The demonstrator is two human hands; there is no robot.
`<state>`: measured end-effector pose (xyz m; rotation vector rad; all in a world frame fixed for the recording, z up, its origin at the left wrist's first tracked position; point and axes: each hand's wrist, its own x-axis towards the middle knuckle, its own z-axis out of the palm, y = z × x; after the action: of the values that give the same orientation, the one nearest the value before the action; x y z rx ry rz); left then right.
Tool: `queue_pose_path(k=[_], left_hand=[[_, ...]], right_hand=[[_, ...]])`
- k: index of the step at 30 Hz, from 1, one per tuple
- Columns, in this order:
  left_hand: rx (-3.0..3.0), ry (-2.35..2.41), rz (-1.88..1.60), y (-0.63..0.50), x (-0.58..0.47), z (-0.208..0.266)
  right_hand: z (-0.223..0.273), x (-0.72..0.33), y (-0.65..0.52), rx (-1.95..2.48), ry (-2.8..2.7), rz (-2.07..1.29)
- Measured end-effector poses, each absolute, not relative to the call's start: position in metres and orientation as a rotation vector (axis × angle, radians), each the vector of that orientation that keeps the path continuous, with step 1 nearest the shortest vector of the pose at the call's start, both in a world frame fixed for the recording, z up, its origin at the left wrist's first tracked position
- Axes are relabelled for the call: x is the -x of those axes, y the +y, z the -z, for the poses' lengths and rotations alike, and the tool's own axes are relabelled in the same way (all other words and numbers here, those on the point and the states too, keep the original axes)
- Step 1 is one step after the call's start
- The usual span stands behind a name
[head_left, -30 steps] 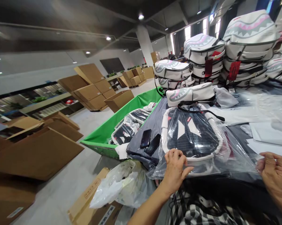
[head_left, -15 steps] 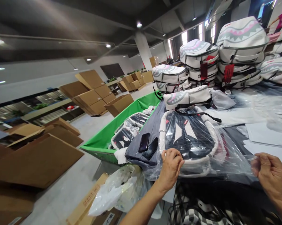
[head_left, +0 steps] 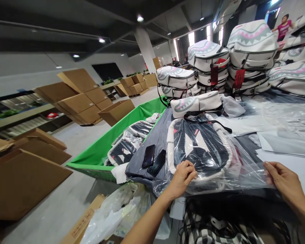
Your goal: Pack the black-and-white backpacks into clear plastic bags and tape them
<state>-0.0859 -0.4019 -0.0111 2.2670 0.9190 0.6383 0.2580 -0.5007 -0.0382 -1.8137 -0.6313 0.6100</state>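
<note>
A backpack (head_left: 203, 145) with a dark ribbed back panel and white edges lies flat inside a clear plastic bag (head_left: 246, 176). My left hand (head_left: 184, 178), its fingers curled closed, grips the bag at the near edge of the backpack. To the right, my right hand (head_left: 281, 176) pinches the loose edge of the same bag between thumb and fingers. The film is stretched between both hands. Just beyond the bagged backpack lies a white backpack (head_left: 196, 103) with a black strap. Two phones (head_left: 152, 159) rest to the left of the bag.
A green-lined bin (head_left: 91, 154) beside the table holds bagged backpacks. Stacks of white backpacks (head_left: 252, 51) stand at the back. Cardboard boxes (head_left: 27, 183) occupy the floor at left. Plastic sheets (head_left: 284, 145) lie at right. A person in a pink shirt (head_left: 283, 28) is far off.
The view has swung to the right, so the surroundings sit further left. Both hands keep hold of the plastic bag, and its film lies differently across the backpack.
</note>
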Motion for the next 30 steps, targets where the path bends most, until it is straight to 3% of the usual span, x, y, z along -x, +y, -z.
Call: queue_pose_path(k=[3, 11, 21, 30], left_hand=[[-2.249, 0.915, -0.627, -0.402, 0.086, 0.009], [-2.159, 0.932, -0.639, -0.396, 0.089, 0.019], [-2.192, 0.976, -0.516, -0.393, 0.087, 0.018], [-2.201, 0.967, -0.503, -0.394, 0.088, 0.017]], right_hand=[[0.026, -0.283, -0.52, 1.905, -0.648, -0.489], [-0.028, -0.428, -0.624, 2.433, -0.456, 0.242], [-0.028, -0.48, -0.628, 2.409, -0.309, -0.096], [-0.02, -0.454, -0.654, 2.105, -0.148, -0.027]])
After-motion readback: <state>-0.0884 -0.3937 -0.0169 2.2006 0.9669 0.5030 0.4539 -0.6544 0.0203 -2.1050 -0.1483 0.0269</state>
